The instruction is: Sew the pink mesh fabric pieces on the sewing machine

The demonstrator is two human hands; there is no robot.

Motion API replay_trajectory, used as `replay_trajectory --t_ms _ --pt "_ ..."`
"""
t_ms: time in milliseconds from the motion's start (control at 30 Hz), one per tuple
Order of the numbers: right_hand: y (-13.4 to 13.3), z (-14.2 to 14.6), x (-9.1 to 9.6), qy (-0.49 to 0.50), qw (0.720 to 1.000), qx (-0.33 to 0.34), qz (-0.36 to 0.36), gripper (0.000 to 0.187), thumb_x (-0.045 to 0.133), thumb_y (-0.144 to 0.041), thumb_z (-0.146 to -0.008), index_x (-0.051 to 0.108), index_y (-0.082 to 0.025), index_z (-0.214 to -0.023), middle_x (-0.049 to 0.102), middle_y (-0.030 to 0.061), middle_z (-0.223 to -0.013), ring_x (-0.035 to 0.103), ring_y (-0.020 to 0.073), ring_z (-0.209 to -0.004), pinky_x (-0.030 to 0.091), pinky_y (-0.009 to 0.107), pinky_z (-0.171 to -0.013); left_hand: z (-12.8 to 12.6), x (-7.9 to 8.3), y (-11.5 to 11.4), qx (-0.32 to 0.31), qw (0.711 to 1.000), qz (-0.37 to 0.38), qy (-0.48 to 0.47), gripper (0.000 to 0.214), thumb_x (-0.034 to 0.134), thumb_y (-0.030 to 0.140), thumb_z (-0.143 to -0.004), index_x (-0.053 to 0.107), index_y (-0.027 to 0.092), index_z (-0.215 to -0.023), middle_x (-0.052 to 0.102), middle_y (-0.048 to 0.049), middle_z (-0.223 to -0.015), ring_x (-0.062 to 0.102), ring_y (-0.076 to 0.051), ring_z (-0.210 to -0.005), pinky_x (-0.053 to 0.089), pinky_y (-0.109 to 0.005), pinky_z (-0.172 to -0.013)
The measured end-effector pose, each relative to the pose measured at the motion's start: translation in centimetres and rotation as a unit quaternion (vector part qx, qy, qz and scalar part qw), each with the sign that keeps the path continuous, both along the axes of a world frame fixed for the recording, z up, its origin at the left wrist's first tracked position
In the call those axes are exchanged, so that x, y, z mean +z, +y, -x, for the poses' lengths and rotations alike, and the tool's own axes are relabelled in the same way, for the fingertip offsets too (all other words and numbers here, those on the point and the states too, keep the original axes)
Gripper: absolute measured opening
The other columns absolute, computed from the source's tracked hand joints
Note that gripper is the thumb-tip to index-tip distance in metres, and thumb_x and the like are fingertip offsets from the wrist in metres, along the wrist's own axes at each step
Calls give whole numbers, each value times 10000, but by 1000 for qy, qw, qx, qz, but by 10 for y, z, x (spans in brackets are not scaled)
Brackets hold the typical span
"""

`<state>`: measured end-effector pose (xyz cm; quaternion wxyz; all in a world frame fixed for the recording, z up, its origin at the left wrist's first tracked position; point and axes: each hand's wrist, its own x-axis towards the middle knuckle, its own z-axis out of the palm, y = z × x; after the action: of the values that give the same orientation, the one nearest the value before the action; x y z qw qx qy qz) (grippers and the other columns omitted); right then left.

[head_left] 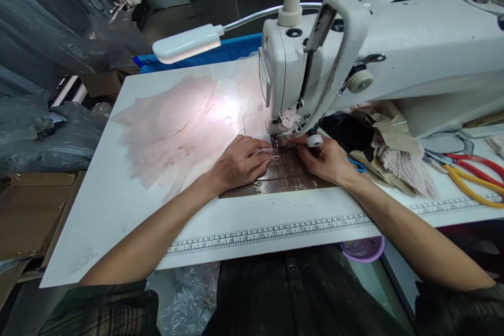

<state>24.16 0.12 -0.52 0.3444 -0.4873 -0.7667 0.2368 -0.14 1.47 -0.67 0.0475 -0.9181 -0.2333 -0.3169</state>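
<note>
A white sewing machine [271, 63] stands over the table, its presser foot [274, 140] down among my fingertips. My left hand [244, 160] lies just left of the needle area, fingers together and closed on the edge of pale pink sheer fabric [169, 126]. That fabric spreads in loose, ruffled layers to the left. On the right of the presser foot, my right hand [328, 160] has its fingers bent and pressed together; the fingertips are partly hidden by a white knob [315, 140], so what they hold is unclear. Beneath both hands is a brown taped plate [291, 181].
A lit lamp [187, 44] hangs over the fabric. Red- and yellow-handled scissors [472, 173] lie at right, near beige and pink scraps [397, 142]. A ruler strip [275, 233] runs along the table's front edge. Cardboard boxes [35, 215] and plastic bags stand at left.
</note>
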Motion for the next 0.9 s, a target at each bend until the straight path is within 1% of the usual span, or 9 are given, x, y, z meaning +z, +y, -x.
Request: replay_trajectory --t_ms 67,133,200,300,433,533,600,767,900 --pt "0 0 -2 13 1000 23 7 215 493 -175 -839 703 -184 -884 673 54 -897 626 212 -828 502 324 -740 0 2 0 6 1000 -6 -8 98 587 184 -896 672 180 -943 709 -68 -999 634 -157 -808 491 -319 -682" --pt "1 -1 -4 25 998 48 17 261 492 -167 -846 706 -204 -990 677 43 -933 634 209 -873 502 330 -789 0 4 0 -4 1000 -2 10 100 580 175 -897 675 187 -927 717 -55 -993 629 -150 -789 487 -318 -687" --pt "2 -2 -7 31 998 57 22 298 501 -165 -853 697 -224 -1070 681 32 -967 638 200 -892 502 327 -809 -1 5 0 -15 999 -2 34 109 577 159 -895 678 187 -926 724 -47 -1003 626 -149 -779 482 -325 -706" --pt "2 -2 -8 36 997 62 17 304 513 -155 -849 696 -211 -1085 689 34 -990 643 192 -898 503 316 -814 -2 5 -1 -24 999 -14 46 106 590 148 -887 676 179 -941 732 -41 -1005 624 -153 -771 474 -337 -733" --pt "1 -1 -7 26 998 60 3 299 506 -151 -849 706 -192 -1068 694 43 -967 646 194 -876 503 313 -790 -3 3 -2 -31 999 -14 43 99 595 146 -886 671 160 -948 736 -50 -978 620 -149 -750 458 -323 -722" --pt "0 -1 -8 -10 999 51 -18 299 504 -166 -860 717 -175 -1069 670 43 -853 626 175 -748 493 292 -701 -2 2 -2 -30 998 -16 48 105 587 147 -891 675 164 -945 736 -45 -980 625 -141 -745 460 -313 -719" --pt "0 -3 -9 -44 996 68 -33 312 496 -189 -884 717 -176 -1104 641 48 -831 601 159 -695 476 273 -649 0 1 -2 -28 998 -24 57 115 579 156 -896 677 167 -955 736 -41 -978 625 -139 -736 462 -308 -705" --pt "1 -6 -10 -151 971 160 -93 364 472 -214 -921 681 -263 -1214 576 96 -1045 594 186 -823 474 305 -719 2 0 0 -31 995 -48 84 138 554 168 -908 668 162 -987 728 -48 -975 610 -137 -709 457 -304 -687" --pt "0 -6 -9 -216 953 172 -128 351 493 -253 -930 670 -272 -1233 554 109 -1045 574 204 -821 449 302 -673 2 3 -3 -25 993 -45 108 151 537 200 -919 658 148 -991 712 -62 -963 600 -149 -714 452 -322 -697"
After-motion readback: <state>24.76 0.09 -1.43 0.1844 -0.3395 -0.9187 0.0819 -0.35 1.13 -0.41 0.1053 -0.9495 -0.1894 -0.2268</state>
